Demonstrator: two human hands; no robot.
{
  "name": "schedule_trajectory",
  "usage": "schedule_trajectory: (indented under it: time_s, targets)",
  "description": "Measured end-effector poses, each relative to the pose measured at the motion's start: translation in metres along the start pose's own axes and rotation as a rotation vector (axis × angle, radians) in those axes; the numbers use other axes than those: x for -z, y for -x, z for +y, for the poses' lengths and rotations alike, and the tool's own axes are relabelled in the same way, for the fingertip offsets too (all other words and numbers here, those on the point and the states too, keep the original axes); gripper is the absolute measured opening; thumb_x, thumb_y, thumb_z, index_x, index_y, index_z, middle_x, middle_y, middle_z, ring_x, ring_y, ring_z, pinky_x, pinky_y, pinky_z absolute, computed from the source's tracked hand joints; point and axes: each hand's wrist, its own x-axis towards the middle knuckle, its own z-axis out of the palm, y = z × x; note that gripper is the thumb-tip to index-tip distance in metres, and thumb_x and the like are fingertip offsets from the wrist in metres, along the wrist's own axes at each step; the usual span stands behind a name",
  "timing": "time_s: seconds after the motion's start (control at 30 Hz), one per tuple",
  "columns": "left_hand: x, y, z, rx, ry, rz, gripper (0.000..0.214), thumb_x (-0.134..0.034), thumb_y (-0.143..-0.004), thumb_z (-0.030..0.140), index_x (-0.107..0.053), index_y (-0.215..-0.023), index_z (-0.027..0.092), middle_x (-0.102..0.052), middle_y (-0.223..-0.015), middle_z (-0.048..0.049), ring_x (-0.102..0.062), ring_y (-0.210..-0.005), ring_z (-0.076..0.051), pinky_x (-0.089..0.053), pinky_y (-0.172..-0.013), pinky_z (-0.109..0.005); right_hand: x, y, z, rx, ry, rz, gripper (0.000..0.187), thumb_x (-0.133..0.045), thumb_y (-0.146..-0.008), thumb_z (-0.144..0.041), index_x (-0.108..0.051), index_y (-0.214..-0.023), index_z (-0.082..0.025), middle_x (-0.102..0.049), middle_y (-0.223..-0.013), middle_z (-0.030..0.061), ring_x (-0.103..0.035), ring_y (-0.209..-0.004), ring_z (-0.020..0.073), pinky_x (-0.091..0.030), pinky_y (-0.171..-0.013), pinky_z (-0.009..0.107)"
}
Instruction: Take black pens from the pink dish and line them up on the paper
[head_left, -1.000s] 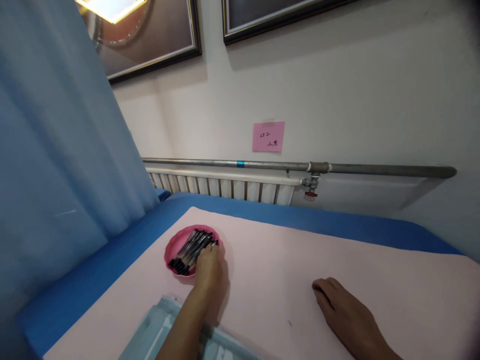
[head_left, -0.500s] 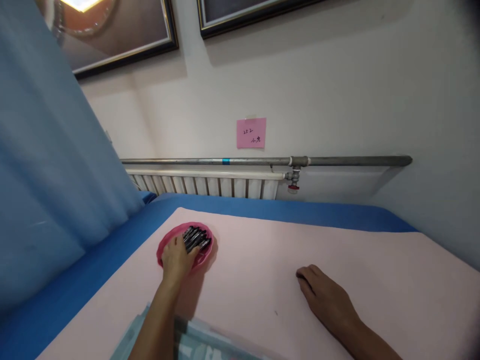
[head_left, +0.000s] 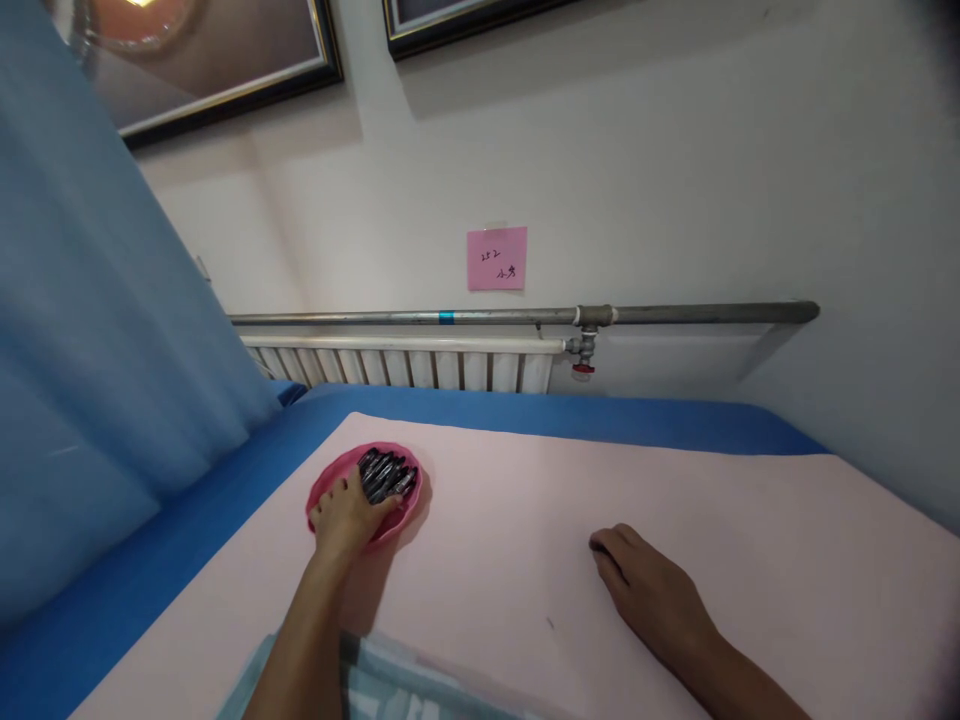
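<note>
Several black pens lie side by side in a bundle in a pink scalloped dish on the left part of the pale pink sheet. Over the dish's near left side is my left hand, fingers spread, with thumb and index finger at the near end of the pens. Its other fingers reach toward the dish's left rim. My right hand rests on the sheet to the right, fingers curled inward and closed, and nothing shows in it.
The pink sheet covers a blue bed-like surface. A pale blue-green translucent item lies at the near edge under my left forearm. Behind are a radiator, a pipe with a valve and a pink note. A blue curtain hangs at left.
My left hand has shifted slightly left, and its fingers are spread wider beside the pens. The view has tilted a little. My right hand stays curled on the sheet.
</note>
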Motion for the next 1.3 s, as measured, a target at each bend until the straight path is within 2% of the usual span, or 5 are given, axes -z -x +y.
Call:
schedule_trajectory:
  time_s: [0.47, 0.63, 0.9, 1.13, 1.3]
  targets:
    - [0.004, 0.018, -0.003, 0.034, 0.055, -0.145, 0.083, -0.038, -0.067, 0.07, -0.04, -0.124, 0.009, -0.059, -0.104, -0.0236, -0.055, -0.098, -0.037, -0.041, -0.075, -0.043, -0.004, -0.001, 0.004, 0.025, 0.034, 0.026, 0.026, -0.031, -0.083, -0.028, -0.056, -0.082, -0.02, -0.058, -0.081, 0.0043, -0.057, -0.066, 0.0167, -0.042, -0.053, 0.027]
    - [-0.002, 0.008, -0.005, 0.001, -0.024, -0.004, 0.067, -0.026, -0.079, 0.06, -0.047, -0.12, 0.012, -0.051, -0.119, -0.0221, -0.049, -0.105, -0.04, -0.037, -0.08, -0.05, -0.004, -0.001, 0.003, 0.021, 0.028, 0.017, 0.025, -0.032, -0.083, -0.028, -0.055, -0.082, -0.02, -0.058, -0.081, 0.0036, -0.057, -0.066, 0.0162, -0.042, -0.053, 0.027]
    - [-0.017, -0.003, -0.008, -0.234, -0.004, -0.017, 0.04, -0.028, -0.087, 0.028, -0.051, -0.118, 0.015, -0.043, -0.132, -0.0129, -0.039, -0.119, -0.028, -0.033, -0.093, -0.037, 0.002, 0.001, -0.002, 0.015, 0.04, 0.011, 0.025, -0.031, -0.083, -0.024, -0.056, -0.08, -0.02, -0.059, -0.08, 0.0043, -0.057, -0.066, 0.0162, -0.042, -0.054, 0.026]
    - [-0.023, 0.001, -0.007, -0.19, -0.018, 0.038, 0.037, -0.034, -0.086, 0.03, -0.053, -0.117, 0.02, -0.042, -0.133, -0.0124, -0.039, -0.119, -0.03, -0.034, -0.092, -0.042, -0.001, 0.0, 0.002, 0.0, 0.006, 0.022, 0.024, -0.033, -0.082, -0.027, -0.056, -0.08, -0.02, -0.059, -0.079, 0.0038, -0.057, -0.063, 0.0158, -0.041, -0.05, 0.025]
    - [-0.024, 0.001, -0.004, -0.08, 0.002, 0.098, 0.056, -0.028, -0.086, 0.046, -0.033, -0.133, 0.017, -0.032, -0.138, -0.0187, -0.036, -0.119, -0.034, -0.035, -0.088, -0.05, -0.002, 0.0, 0.001, -0.001, 0.011, 0.024, 0.025, -0.033, -0.082, -0.029, -0.056, -0.079, -0.02, -0.058, -0.079, 0.0036, -0.057, -0.065, 0.0165, -0.042, -0.051, 0.027]
